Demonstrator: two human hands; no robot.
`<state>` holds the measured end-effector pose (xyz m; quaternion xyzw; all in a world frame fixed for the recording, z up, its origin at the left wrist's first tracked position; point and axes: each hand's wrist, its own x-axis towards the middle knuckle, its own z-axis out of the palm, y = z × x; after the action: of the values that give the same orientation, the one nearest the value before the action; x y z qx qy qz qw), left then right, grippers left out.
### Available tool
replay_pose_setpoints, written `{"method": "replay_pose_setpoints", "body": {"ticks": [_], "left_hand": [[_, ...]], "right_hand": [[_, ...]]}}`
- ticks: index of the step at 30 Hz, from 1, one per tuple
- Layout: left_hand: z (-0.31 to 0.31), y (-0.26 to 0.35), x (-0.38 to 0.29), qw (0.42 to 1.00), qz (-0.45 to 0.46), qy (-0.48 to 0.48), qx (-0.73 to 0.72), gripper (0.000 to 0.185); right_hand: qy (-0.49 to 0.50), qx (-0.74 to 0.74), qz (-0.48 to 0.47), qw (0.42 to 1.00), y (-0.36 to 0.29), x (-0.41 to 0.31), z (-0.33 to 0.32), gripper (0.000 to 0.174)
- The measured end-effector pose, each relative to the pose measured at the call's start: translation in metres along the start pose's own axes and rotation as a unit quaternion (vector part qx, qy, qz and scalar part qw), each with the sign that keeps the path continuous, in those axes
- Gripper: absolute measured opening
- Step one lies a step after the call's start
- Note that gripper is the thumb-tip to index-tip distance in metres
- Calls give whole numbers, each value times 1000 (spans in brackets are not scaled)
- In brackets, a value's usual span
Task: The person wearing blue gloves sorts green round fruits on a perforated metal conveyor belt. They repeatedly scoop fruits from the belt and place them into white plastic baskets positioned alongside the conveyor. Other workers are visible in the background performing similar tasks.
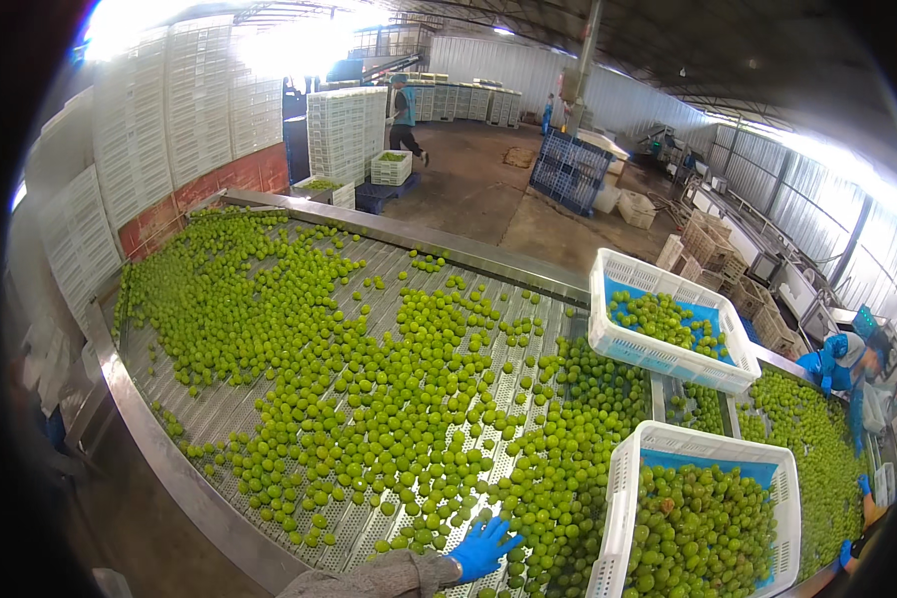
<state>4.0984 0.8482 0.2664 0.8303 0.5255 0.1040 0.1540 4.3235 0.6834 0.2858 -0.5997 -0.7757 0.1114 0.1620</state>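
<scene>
My left hand (484, 551), in a blue glove below a grey knitted sleeve, lies palm down with spread fingers at the near side of a metal conveyor. Its fingers touch loose, small round green fruits (433, 404) that look like plums. They cover much of the perforated metal slats (381, 258), most thickly at the far left and middle. To the right of the hand, a white plastic crate (788, 501) with a blue liner is filled with greenish-brown fruits (703, 523). My right hand is out of view.
Another white crate (676, 366), partly filled, rests across the conveyor's far side. The metal side rail (187, 471) curves along the near left. Co-workers' gloved hands (846, 553) and a person in blue (841, 362) are at the right. Crate stacks (344, 134) stand beyond.
</scene>
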Motion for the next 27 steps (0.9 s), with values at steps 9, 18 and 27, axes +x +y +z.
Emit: {"method": "replay_pose_setpoints", "body": {"ticks": [9,18,27], "left_hand": [[45,-25,12,991,30,100,89,78],[64,-57,25,982,17,144,123,28],[28,-74,17,982,-38,109,151,23]], "right_hand": [[62,43,2,997,6,-1,-16,25],[89,66,-24,993,30,-3,-14,22],[36,-64,3,997,69,-38,-8,22]]}}
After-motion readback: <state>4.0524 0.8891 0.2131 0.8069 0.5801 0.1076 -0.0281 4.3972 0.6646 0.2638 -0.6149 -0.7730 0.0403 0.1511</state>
